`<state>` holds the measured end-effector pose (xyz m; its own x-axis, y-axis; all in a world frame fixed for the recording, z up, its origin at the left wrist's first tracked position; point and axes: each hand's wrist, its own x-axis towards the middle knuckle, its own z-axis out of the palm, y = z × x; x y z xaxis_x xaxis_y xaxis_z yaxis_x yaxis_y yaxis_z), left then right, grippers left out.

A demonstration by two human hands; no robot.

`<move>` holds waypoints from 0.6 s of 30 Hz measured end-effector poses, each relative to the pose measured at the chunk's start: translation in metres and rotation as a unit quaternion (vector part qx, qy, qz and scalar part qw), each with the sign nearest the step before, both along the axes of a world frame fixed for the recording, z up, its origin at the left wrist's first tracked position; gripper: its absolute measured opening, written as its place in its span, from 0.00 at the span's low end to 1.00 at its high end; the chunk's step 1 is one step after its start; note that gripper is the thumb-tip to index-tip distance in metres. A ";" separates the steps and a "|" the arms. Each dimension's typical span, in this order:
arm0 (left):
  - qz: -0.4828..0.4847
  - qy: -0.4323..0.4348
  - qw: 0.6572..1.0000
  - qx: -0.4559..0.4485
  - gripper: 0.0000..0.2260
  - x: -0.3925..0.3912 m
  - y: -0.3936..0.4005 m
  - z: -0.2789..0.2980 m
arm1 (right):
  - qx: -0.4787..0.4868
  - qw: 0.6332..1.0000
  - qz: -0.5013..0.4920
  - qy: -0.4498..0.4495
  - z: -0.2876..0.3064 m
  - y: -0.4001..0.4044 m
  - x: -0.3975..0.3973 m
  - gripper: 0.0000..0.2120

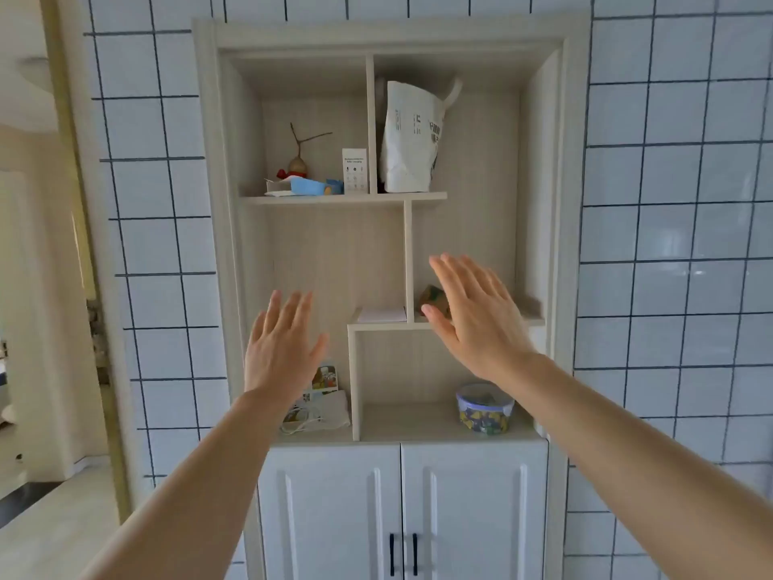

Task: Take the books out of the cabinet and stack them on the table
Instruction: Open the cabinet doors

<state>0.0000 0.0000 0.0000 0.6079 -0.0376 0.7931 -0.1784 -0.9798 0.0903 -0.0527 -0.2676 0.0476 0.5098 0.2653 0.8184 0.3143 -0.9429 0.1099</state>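
A: What fills the view?

B: A tall recessed cabinet (376,39) set in a white tiled wall (669,182), open shelves above and two closed white doors (401,512) below, cut off by the bottom edge. Whatever lies behind those doors is hidden.

A: And the hands?

B: Both are raised in front of the shelves, well apart, fingers spread, gripping nothing. The left hand (278,349) covers part of the lower left compartment. The right hand (472,320) sits higher and hides most of a brownish-green object (433,299) on the middle shelf; I cannot tell what it is.

A: Where are the books?

B: No clear book spine shows. A thin white pad or booklet (382,315) lies flat on the middle shelf, left of the divider. Low on the left, a colourful printed cover (325,378) leans behind the left wrist, half hidden, above a cloth with a white cable (305,420). Whether these are the books, I cannot say.

A: Anything else?

B: A white paper bag (412,140) stands at top right, its print too blurred to read. At top left, a small white box (354,170), a blue item (309,187) and a twig ornament (299,161). At bottom right, a lidded patterned container (485,409).
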 end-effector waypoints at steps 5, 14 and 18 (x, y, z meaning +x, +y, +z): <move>-0.036 -0.009 0.999 -0.003 0.21 0.025 -0.007 -0.051 | 0.010 0.999 0.028 0.035 -0.059 0.003 0.038 0.26; -0.078 0.040 0.996 -0.016 0.08 0.092 0.015 -0.174 | 0.012 0.981 0.061 0.182 -0.201 0.027 0.126 0.22; -0.066 0.102 0.992 -0.025 0.10 0.136 0.036 -0.234 | 0.009 0.962 0.060 0.265 -0.253 0.041 0.171 0.25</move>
